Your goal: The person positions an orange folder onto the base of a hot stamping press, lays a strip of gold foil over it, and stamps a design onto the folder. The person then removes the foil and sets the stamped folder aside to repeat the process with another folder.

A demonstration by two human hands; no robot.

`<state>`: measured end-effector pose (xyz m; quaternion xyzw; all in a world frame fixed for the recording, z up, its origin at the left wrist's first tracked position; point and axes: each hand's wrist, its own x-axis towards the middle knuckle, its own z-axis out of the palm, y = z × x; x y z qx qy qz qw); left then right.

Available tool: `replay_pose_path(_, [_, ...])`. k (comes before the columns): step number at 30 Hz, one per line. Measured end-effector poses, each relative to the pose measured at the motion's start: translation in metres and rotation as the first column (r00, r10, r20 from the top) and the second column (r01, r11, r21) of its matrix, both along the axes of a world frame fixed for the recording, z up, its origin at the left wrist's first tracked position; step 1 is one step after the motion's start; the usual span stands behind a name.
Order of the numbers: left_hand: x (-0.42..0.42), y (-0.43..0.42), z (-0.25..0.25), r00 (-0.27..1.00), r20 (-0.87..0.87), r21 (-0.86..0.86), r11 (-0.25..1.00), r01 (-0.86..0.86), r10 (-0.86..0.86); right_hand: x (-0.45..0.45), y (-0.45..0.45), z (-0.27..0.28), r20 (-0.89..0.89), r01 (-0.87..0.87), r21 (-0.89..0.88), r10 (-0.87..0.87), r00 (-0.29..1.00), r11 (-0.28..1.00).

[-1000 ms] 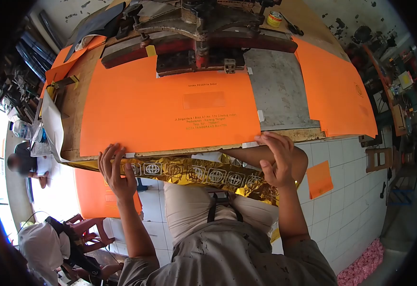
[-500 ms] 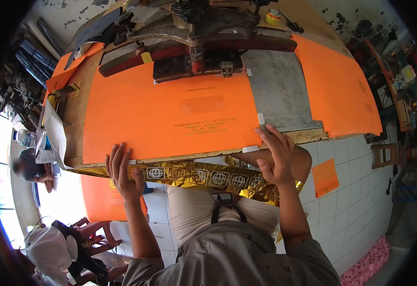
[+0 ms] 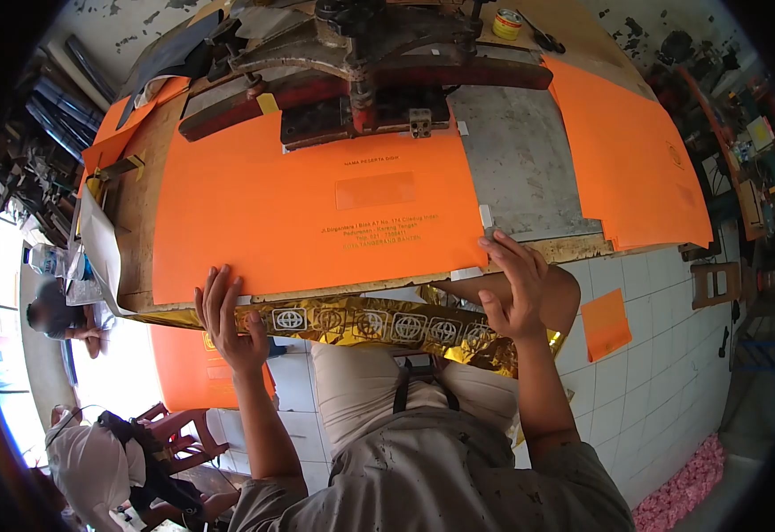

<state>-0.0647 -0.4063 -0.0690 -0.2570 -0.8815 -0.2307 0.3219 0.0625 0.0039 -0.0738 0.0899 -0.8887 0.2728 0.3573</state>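
An orange printed folder sheet (image 3: 254,204) lies flat in front of me, its far edge under the dark metal press (image 3: 361,75). It carries gold lettering and a clear rectangular window. My left hand (image 3: 230,324) rests at the sheet's near left corner, fingers spread and lying on the edge. At the near right corner is my right hand (image 3: 519,288), fingers stretched out beside a small pale tab (image 3: 486,216). Neither hand grips anything. Below the table edge hangs a strip of gold foil (image 3: 361,324) with stamped-out emblem shapes.
More orange sheets (image 3: 627,160) lie on the right of the table, beside a grey metal plate (image 3: 516,168). A yellow tin (image 3: 506,25) and scissors (image 3: 543,37) are at the back. Two other people are at the left. An orange piece (image 3: 606,324) lies on the tiled floor.
The view has shifted very slightly. Both hands stay at the sheet's near corners, and the sheet and press look unchanged.
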Motion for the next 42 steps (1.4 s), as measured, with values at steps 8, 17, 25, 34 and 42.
replay_pose_path(8, [-0.001,0.001,-0.003,1.0,-0.013,-0.014,1.0,-0.01,0.009,-0.002,0.0,-0.006,-0.037,-0.001,-0.009,0.001,0.999,1.0])
replay_pose_path(17, [-0.005,0.004,-0.011,0.996,-0.051,-0.021,0.997,-0.075,0.074,-0.005,-0.003,-0.012,-0.035,0.075,0.047,-0.073,0.997,0.996])
replay_pose_path(25, [-0.012,0.018,-0.028,0.982,-0.119,0.075,0.987,-0.141,0.149,-0.012,-0.003,-0.026,-0.146,0.175,0.173,-0.15,0.978,0.969])
replay_pose_path(34, [-0.008,0.014,-0.031,0.981,-0.086,0.051,0.984,-0.169,0.173,-0.011,-0.001,-0.036,-0.183,0.241,0.259,-0.197,0.963,0.935])
replay_pose_path(42, [-0.006,0.011,-0.035,0.982,-0.077,0.04,0.985,-0.169,0.171,-0.009,-0.001,-0.036,-0.186,0.272,0.291,-0.224,0.957,0.917])
